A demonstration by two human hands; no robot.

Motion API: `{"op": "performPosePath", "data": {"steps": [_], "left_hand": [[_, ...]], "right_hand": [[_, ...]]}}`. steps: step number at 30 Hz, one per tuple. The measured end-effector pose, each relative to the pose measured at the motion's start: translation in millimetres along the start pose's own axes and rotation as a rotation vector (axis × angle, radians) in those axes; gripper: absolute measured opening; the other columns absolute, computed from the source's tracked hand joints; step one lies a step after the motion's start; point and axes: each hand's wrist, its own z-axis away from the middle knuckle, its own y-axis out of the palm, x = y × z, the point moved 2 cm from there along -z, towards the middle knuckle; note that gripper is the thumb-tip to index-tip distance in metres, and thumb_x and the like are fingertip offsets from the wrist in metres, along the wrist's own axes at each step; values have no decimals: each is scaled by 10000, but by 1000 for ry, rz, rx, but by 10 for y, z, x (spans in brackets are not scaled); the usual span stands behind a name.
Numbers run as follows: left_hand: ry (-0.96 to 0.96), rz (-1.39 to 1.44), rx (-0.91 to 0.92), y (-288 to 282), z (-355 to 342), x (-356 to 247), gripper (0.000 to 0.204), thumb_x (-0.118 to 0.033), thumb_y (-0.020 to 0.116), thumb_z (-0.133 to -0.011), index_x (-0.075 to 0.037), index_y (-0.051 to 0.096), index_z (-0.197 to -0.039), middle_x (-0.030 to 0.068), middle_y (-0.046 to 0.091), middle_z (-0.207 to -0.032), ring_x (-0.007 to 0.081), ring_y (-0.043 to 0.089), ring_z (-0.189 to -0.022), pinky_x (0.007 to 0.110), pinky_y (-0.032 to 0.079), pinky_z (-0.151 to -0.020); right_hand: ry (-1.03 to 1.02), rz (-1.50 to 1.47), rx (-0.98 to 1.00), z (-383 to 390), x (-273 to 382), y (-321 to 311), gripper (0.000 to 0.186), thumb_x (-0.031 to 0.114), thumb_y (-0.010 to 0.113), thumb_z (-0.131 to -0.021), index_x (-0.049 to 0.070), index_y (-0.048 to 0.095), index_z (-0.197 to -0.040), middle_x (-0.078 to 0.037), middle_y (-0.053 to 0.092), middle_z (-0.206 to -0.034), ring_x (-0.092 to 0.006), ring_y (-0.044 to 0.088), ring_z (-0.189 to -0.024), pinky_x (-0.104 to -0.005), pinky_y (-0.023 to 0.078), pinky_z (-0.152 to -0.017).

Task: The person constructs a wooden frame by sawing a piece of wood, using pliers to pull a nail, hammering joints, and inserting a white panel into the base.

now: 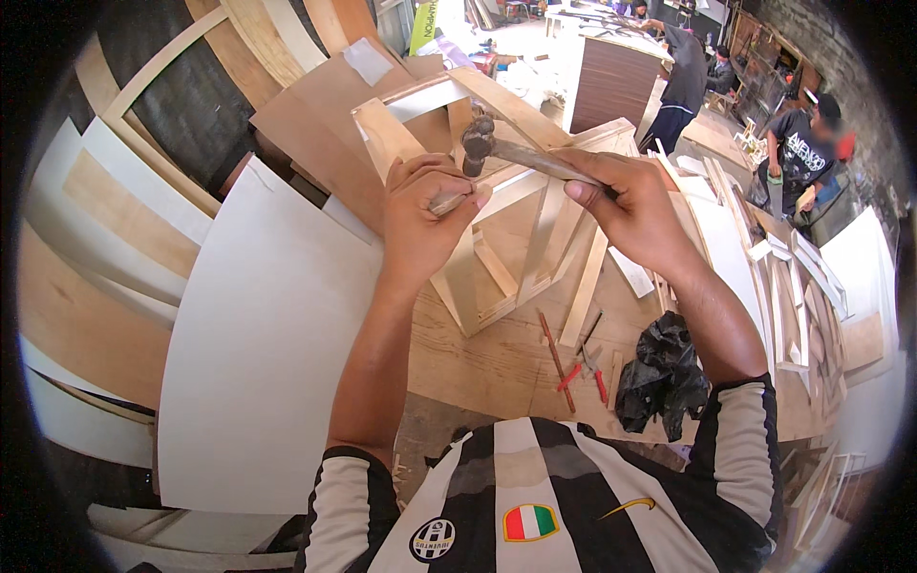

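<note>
A hammer [525, 158] is in my right hand [635, 201], which is closed round its wooden handle. The dark metal head points left, just above my left hand [422, 215]. My left fingers are bent and pinched together at the upper part of a pale wooden frame [465, 286]. Whatever lies between them is too small or hidden to name. The frame stands on a wooden worktable [449, 339], with slats and crosspieces joined at angles.
Pliers [590, 372] with red handles lie by a thin brown rod [557, 361] and a crumpled black plastic bag [661, 377]. A large white panel [272, 353] leans at left. Wood strips [788, 296] crowd the right. Another person [802, 153] works at far right; more people are farther back.
</note>
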Motion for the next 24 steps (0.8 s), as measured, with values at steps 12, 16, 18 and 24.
{"op": "performPosePath", "data": {"steps": [12, 16, 18, 24], "left_hand": [[-16, 11, -22, 15, 6, 59, 157, -101, 891, -759, -64, 746, -803, 48, 778, -892, 277, 638, -1126, 419, 450, -979], [9, -1, -22, 26, 6, 63, 161, -100, 893, -757, -64, 744, -803, 49, 776, -894, 277, 644, -1115, 414, 452, -972], [-4, -19, -31, 24, 17, 63, 160, -91, 891, -757, -65, 737, -793, 46, 775, -899, 275, 646, -1108, 406, 450, -974], [42, 7, -13, 31, 0, 97, 166, -68, 884, -752, -69, 723, -789, 39, 766, -891, 261, 652, -1080, 397, 435, -967]], "right_hand": [[8, 130, 65, 32, -31, 76, 355, 108, 693, -994, -19, 675, -1325, -191, 741, -966, -230, 695, -830, -343, 535, -786], [-7, 53, -9, 21, -29, 65, 346, 99, 687, -994, -1, 681, -1325, -182, 725, -929, -243, 679, -808, -343, 525, -774], [0, 113, 34, 16, -29, 52, 342, 98, 683, -997, -2, 682, -1323, -178, 722, -922, -242, 674, -806, -342, 523, -774], [-35, 57, -42, -10, -45, 45, 339, 113, 685, -1001, -7, 682, -1317, -175, 728, -929, -249, 672, -802, -335, 523, -779]]}}
